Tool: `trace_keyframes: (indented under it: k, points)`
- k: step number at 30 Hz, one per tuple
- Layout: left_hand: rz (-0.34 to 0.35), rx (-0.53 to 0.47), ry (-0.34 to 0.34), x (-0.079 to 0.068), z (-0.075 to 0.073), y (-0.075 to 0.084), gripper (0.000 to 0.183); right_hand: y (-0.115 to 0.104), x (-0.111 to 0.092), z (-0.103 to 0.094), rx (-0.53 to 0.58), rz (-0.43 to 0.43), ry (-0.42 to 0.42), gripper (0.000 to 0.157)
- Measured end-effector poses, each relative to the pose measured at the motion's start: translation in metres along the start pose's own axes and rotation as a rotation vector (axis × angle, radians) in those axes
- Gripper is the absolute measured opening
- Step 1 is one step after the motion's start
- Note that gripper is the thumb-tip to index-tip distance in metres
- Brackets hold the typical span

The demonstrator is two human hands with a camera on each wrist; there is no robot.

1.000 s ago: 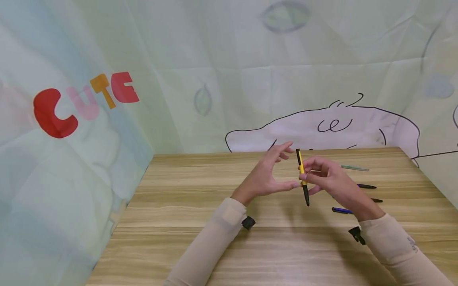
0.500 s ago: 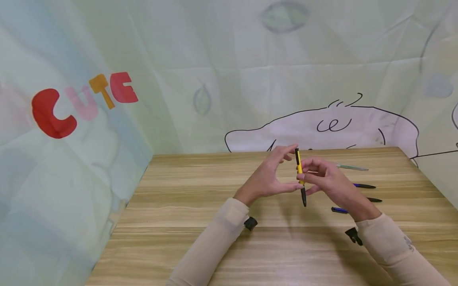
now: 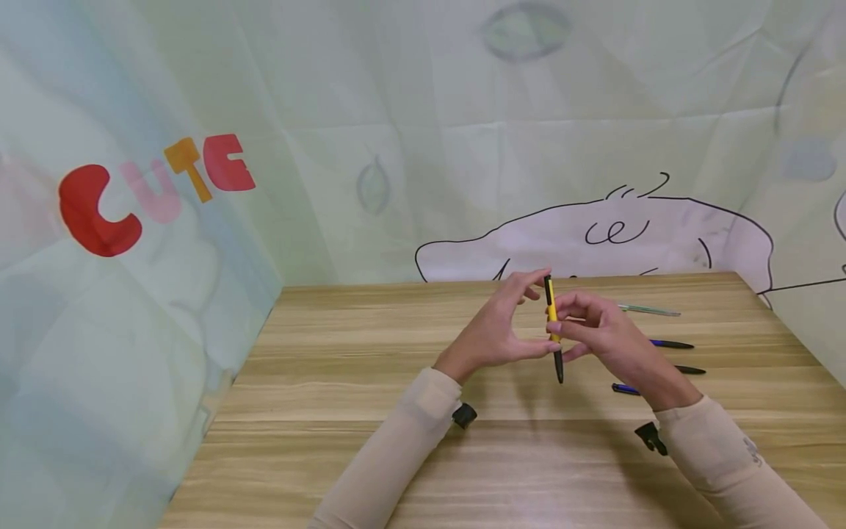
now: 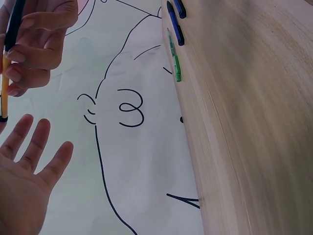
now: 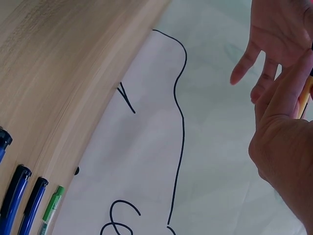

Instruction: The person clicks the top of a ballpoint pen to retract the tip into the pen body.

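My right hand (image 3: 611,330) pinches a yellow and black click pen (image 3: 552,311) by the middle of its barrel, thumb in front and fingers behind. The pen is held nearly upright above the table, its black tip pointing down. My left hand (image 3: 492,327) is spread beside it, index fingertip right at the pen's top end and thumb tip at its lower barrel. In the left wrist view the other fingers of the left hand (image 4: 24,191) are stretched apart. Only part of the pen (image 5: 304,98) shows in the right wrist view, behind the right hand's fingers.
Several pens lie on the wooden table (image 3: 370,411) beyond and under my right forearm: a green clear one (image 3: 651,310), a blue and black one (image 3: 674,344), a dark one (image 3: 690,370) and a blue one (image 3: 625,389). A printed cloth (image 3: 330,147) hangs behind the table.
The pen and right hand have shifted slightly left. The left hand has moved slightly right, so its index fingertip and thumb now meet the pen's top and lower barrel.
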State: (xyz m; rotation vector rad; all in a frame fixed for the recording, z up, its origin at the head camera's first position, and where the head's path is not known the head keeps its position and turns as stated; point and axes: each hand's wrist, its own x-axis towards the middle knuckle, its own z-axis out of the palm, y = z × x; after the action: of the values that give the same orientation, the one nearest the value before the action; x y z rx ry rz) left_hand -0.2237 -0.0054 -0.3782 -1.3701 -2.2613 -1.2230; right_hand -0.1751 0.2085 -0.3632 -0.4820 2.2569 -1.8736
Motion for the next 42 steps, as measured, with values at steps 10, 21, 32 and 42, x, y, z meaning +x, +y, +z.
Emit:
trace_keyframes:
  k: [10,21,32,42]
  points:
    - [-0.012,0.002,0.0,0.0,0.0012,0.0016,0.104,0.0006,-0.0006,-0.0009,0.011,0.009,0.004,0.025]
    - [-0.028,0.012,0.0,0.0013,0.002,0.0,0.103,0.0011,0.0021,0.0007,0.038,0.025,0.027,0.025]
    - [-0.04,0.02,-0.01,0.0011,0.0027,0.0013,0.103,0.0028,0.0016,0.0022,0.088,0.024,0.023,0.018]
    - [-0.044,-0.055,-0.022,-0.0002,0.0035,-0.0002,0.103,0.0046,0.0025,0.0012,0.087,0.022,0.018,0.018]
